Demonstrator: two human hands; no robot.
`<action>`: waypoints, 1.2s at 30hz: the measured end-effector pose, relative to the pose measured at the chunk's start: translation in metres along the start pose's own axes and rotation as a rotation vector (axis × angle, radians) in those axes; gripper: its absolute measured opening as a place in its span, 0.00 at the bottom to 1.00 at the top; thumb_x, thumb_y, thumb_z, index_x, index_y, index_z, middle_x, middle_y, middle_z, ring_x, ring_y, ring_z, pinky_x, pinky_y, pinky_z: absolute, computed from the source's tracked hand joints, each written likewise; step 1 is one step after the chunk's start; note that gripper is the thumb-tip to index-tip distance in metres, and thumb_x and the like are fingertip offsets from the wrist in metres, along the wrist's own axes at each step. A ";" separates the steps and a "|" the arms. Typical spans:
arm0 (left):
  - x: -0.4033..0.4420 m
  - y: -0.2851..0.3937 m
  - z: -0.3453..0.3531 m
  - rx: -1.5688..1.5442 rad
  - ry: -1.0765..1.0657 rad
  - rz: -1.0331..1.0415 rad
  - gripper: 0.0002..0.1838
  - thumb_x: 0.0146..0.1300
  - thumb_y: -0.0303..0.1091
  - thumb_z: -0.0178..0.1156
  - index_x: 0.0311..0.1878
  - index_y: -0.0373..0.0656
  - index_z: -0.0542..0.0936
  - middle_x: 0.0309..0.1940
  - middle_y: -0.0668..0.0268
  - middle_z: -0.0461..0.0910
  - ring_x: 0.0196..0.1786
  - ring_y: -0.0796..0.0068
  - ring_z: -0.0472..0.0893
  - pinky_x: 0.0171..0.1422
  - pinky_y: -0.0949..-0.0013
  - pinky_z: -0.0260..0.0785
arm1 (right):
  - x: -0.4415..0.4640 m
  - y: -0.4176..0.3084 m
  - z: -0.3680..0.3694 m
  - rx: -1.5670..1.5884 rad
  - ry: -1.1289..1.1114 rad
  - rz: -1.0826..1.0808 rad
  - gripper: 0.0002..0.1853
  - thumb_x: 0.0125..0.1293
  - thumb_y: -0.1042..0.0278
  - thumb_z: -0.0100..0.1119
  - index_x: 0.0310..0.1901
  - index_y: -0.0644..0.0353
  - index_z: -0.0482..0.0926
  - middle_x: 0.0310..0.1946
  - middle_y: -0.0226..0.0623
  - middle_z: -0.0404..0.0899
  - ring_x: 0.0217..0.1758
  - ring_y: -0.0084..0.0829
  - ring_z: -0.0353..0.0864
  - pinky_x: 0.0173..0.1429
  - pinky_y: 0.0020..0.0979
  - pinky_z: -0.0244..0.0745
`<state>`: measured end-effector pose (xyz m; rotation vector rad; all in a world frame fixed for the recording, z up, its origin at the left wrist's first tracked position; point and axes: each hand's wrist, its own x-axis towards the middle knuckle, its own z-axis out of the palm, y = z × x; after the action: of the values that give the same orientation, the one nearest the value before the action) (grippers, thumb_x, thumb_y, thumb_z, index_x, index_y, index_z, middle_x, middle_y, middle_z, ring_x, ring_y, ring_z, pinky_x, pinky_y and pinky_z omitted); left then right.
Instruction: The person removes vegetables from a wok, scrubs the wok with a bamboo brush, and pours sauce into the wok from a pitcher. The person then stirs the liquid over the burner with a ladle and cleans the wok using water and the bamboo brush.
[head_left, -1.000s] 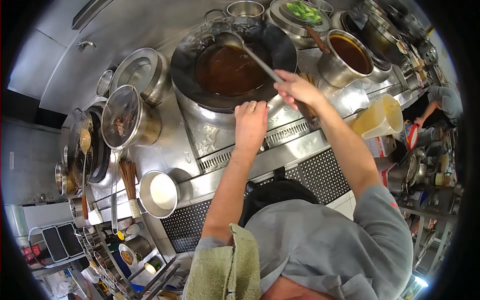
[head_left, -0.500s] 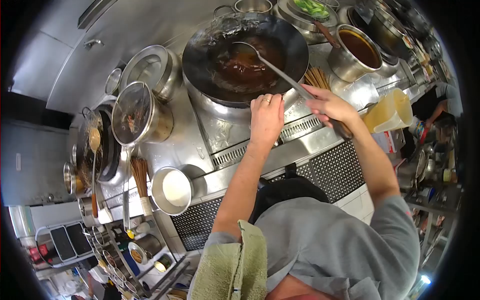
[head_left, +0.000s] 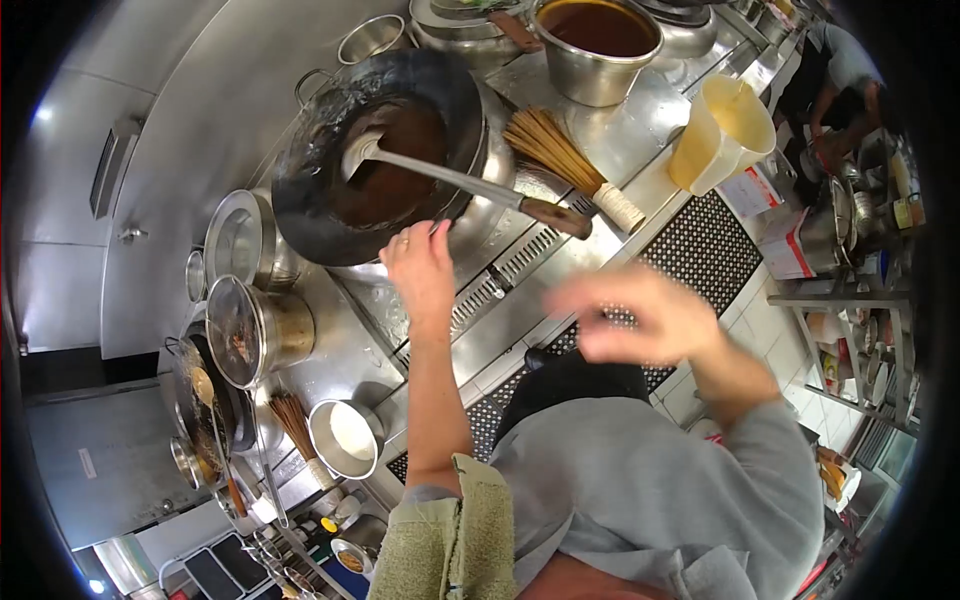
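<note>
My left hand (head_left: 418, 275) is closed on the near rim of a large dark wok (head_left: 300, 215), which holds brown liquid (head_left: 400, 190). A long ladle (head_left: 440, 174) rests in the wok, its bowl in the liquid and its wooden handle sticking out over the near rim to the right. No hand touches the ladle. My right hand (head_left: 640, 315), smeared by motion, hangs in the air in front of the stove edge, below the ladle's handle, with fingers that look stretched out.
A pot of brown sauce (head_left: 592, 80), a bamboo brush (head_left: 565, 150) and a yellowish jug (head_left: 705, 150) stand to the right. On the left are a strainer on a pot (head_left: 290, 330), a white-filled pot (head_left: 318, 430) and another wok (head_left: 195, 395). Another person (head_left: 845, 65) is at far right.
My right hand has let go of the ladle and moved down toward my body. The ladle now lies against the wok's rim. The view has turned, and my left hand stays at the rim.
</note>
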<state>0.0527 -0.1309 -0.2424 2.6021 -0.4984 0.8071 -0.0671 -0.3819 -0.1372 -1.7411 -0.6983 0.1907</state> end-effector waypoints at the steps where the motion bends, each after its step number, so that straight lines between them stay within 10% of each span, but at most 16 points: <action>1: 0.001 0.000 0.000 -0.005 -0.010 -0.030 0.10 0.60 0.38 0.63 0.33 0.41 0.79 0.28 0.60 0.79 0.35 0.58 0.78 0.42 0.58 0.65 | -0.030 0.020 0.009 0.283 -0.107 0.112 0.18 0.64 0.58 0.62 0.49 0.63 0.78 0.35 0.36 0.81 0.37 0.28 0.81 0.42 0.28 0.76; 5: 0.005 0.004 -0.004 -0.011 -0.055 -0.116 0.11 0.58 0.37 0.65 0.33 0.39 0.80 0.27 0.59 0.80 0.30 0.60 0.78 0.39 0.59 0.67 | -0.136 0.225 0.085 0.319 0.093 0.828 0.13 0.67 0.63 0.54 0.43 0.64 0.79 0.27 0.34 0.82 0.28 0.23 0.79 0.30 0.27 0.75; 9: 0.012 0.003 0.003 -0.111 -0.037 -0.276 0.11 0.58 0.36 0.67 0.34 0.37 0.81 0.21 0.65 0.76 0.22 0.76 0.69 0.28 0.71 0.63 | -0.180 0.414 0.126 -0.128 0.841 0.842 0.09 0.66 0.72 0.44 0.38 0.64 0.75 0.20 0.34 0.76 0.19 0.27 0.75 0.24 0.28 0.70; 11: 0.016 0.013 0.003 -0.163 -0.054 -0.322 0.12 0.59 0.36 0.67 0.33 0.36 0.80 0.20 0.71 0.73 0.23 0.82 0.65 0.27 0.75 0.60 | -0.159 0.451 0.120 0.531 1.233 0.922 0.17 0.68 0.61 0.45 0.48 0.66 0.76 0.33 0.49 0.81 0.28 0.46 0.78 0.36 0.38 0.74; 13: 0.020 0.019 0.003 -0.163 -0.063 -0.315 0.12 0.61 0.35 0.65 0.33 0.34 0.79 0.21 0.74 0.73 0.24 0.84 0.64 0.28 0.77 0.59 | -0.137 0.495 0.120 0.133 1.512 0.935 0.19 0.68 0.61 0.48 0.54 0.66 0.75 0.40 0.50 0.82 0.41 0.48 0.81 0.48 0.38 0.74; 22: 0.032 0.015 -0.017 -0.111 -0.083 -0.329 0.14 0.61 0.38 0.66 0.33 0.35 0.79 0.24 0.73 0.75 0.27 0.85 0.66 0.31 0.79 0.59 | -0.088 0.454 0.089 0.345 1.442 1.298 0.17 0.64 0.57 0.53 0.38 0.65 0.81 0.37 0.51 0.82 0.44 0.49 0.82 0.49 0.41 0.75; 36: 0.031 0.012 -0.019 -0.139 -0.056 -0.270 0.14 0.60 0.37 0.66 0.29 0.35 0.78 0.18 0.76 0.66 0.23 0.84 0.59 0.26 0.76 0.53 | -0.083 0.439 0.090 0.219 1.478 1.386 0.18 0.65 0.57 0.51 0.43 0.63 0.81 0.36 0.50 0.83 0.42 0.45 0.83 0.46 0.39 0.75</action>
<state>0.0628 -0.1391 -0.2062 2.4969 -0.2022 0.5905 -0.0224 -0.4092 -0.5897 -1.3515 1.5525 -0.1224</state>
